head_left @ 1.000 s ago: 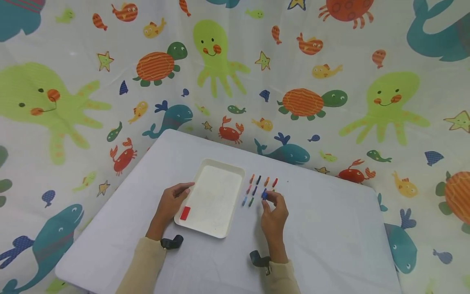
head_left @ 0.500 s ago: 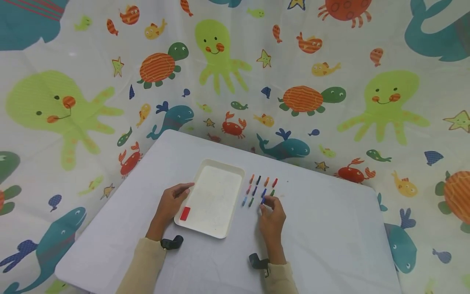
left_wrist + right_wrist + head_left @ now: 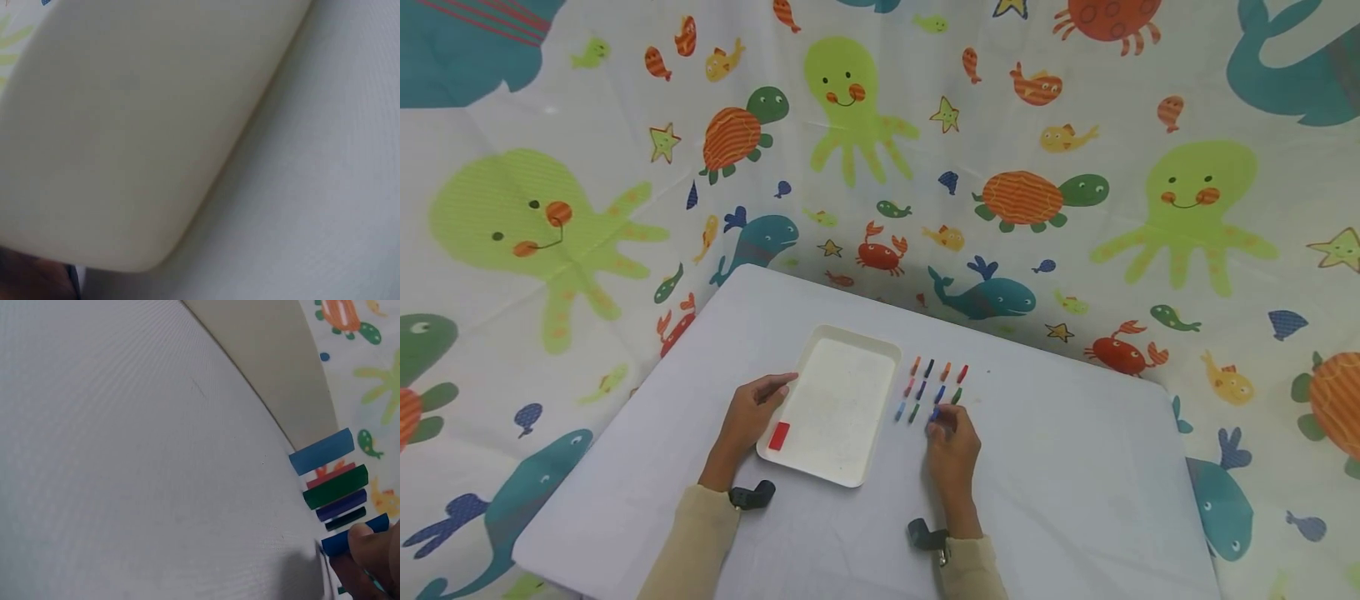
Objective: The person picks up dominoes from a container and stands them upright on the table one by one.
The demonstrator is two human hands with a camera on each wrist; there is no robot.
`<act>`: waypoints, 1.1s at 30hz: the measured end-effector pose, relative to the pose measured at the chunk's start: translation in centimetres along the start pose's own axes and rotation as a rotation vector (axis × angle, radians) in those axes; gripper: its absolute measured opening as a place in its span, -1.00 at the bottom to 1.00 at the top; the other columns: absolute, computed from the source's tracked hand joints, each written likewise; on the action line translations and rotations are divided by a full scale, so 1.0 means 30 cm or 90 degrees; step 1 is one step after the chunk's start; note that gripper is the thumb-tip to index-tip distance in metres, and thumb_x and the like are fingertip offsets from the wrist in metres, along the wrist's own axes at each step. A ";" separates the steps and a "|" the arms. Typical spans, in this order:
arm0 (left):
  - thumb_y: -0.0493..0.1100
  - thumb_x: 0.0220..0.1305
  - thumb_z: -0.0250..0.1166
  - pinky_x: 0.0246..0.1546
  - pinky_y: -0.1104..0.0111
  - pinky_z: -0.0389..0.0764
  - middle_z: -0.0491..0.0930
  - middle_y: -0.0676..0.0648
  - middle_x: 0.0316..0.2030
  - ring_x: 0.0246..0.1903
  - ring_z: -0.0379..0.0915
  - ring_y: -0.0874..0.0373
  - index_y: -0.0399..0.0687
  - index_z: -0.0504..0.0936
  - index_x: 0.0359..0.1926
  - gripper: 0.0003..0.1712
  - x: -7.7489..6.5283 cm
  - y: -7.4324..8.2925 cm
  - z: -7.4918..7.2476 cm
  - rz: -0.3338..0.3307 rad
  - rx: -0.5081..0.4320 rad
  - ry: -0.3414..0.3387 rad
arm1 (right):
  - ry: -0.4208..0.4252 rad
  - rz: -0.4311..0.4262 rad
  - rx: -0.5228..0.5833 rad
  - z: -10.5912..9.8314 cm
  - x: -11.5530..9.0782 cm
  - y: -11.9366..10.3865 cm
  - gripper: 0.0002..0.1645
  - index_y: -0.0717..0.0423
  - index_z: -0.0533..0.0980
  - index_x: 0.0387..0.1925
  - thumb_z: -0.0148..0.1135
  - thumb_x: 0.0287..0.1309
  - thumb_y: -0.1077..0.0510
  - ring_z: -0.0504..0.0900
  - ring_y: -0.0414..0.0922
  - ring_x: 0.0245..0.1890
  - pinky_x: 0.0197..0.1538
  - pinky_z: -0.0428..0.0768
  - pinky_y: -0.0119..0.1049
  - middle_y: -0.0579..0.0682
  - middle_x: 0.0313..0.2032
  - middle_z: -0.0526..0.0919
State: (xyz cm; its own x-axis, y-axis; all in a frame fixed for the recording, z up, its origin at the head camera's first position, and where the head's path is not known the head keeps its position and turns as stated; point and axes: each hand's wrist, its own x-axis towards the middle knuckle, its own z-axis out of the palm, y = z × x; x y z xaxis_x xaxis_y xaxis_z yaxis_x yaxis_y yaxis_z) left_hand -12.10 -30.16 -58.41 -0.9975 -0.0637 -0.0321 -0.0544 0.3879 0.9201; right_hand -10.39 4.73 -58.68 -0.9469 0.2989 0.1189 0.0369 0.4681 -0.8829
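Note:
My right hand [image 3: 955, 450] pinches a blue crayon [image 3: 335, 544] between thumb and fingers, at the near right of a grid of several short crayons. In the head view, a second blue crayon [image 3: 940, 393] lies just beyond it, and a dark green crayon [image 3: 913, 412] lies to its left. A light blue crayon [image 3: 322, 452] is nearest the tray in the right wrist view. My left hand [image 3: 751, 421] touches the left rim of a white tray [image 3: 887, 400] with its fingertips. In the left wrist view, the tray wall hides most of that hand.
A red rectangle [image 3: 779, 436] sits at the tray's near left corner. The white table [image 3: 1075, 467] extends to both sides, with a sea-animal curtain [image 3: 925, 150] behind it. Orange [image 3: 946, 372] and red crayons [image 3: 962, 373] form part of the far row.
My right hand has moved nearer and slightly left with the blue crayon, down to the near row. The green crayon at the right has come into fuller view. My left hand stays at the tray.

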 end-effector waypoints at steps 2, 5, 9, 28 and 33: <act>-0.11 0.58 0.26 0.07 0.83 0.42 0.66 -0.09 0.34 0.36 0.58 -0.04 0.04 0.67 0.33 -0.62 0.001 -0.002 0.001 0.001 0.001 0.000 | -0.001 0.009 0.000 0.003 -0.001 0.003 -0.57 0.06 0.57 0.09 0.34 0.28 0.47 0.75 -0.02 0.08 0.36 0.63 0.03 0.04 0.01 0.77; -0.11 0.58 0.26 0.07 0.82 0.42 0.66 -0.10 0.33 0.35 0.59 -0.05 0.04 0.68 0.33 -0.62 0.003 -0.004 0.001 0.003 0.003 0.000 | 0.000 0.013 -0.003 0.005 -0.001 0.004 -0.56 0.06 0.57 0.10 0.34 0.28 0.47 0.76 -0.01 0.08 0.36 0.64 0.05 0.05 0.01 0.77; -0.12 0.58 0.26 0.07 0.82 0.42 0.66 -0.10 0.33 0.34 0.59 -0.06 0.04 0.67 0.33 -0.61 0.004 -0.008 0.001 0.006 0.004 -0.001 | 0.001 0.015 -0.005 0.007 0.000 0.003 -0.56 0.06 0.57 0.10 0.34 0.27 0.48 0.76 0.00 0.09 0.37 0.63 0.08 0.05 0.02 0.78; -0.11 0.58 0.26 0.39 0.09 0.61 0.66 -0.07 0.33 0.36 0.58 -0.02 0.06 0.68 0.32 -0.62 0.015 -0.003 -0.003 0.002 0.010 -0.001 | 0.001 0.016 -0.027 -0.001 -0.008 -0.008 -0.50 -0.05 0.56 0.17 0.44 0.28 0.36 0.68 -0.07 0.25 0.52 0.51 0.03 -0.08 0.13 0.72; -0.10 0.58 0.26 0.23 0.60 0.57 0.66 -0.08 0.33 0.36 0.58 -0.03 0.07 0.68 0.33 -0.62 0.015 -0.002 -0.004 -0.005 0.006 -0.001 | 0.013 0.011 -0.032 -0.009 -0.003 -0.028 -0.51 -0.07 0.57 0.16 0.47 0.27 0.32 0.67 -0.08 0.26 0.52 0.51 0.07 -0.10 0.12 0.72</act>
State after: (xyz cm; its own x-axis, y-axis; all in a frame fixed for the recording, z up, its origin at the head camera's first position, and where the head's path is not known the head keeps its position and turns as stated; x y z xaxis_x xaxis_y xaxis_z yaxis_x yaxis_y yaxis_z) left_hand -12.54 -30.30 -58.43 -0.9971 -0.0646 -0.0402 -0.0626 0.3966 0.9159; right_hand -10.24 4.53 -57.84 -0.9390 0.3247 0.1132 0.0701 0.5032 -0.8613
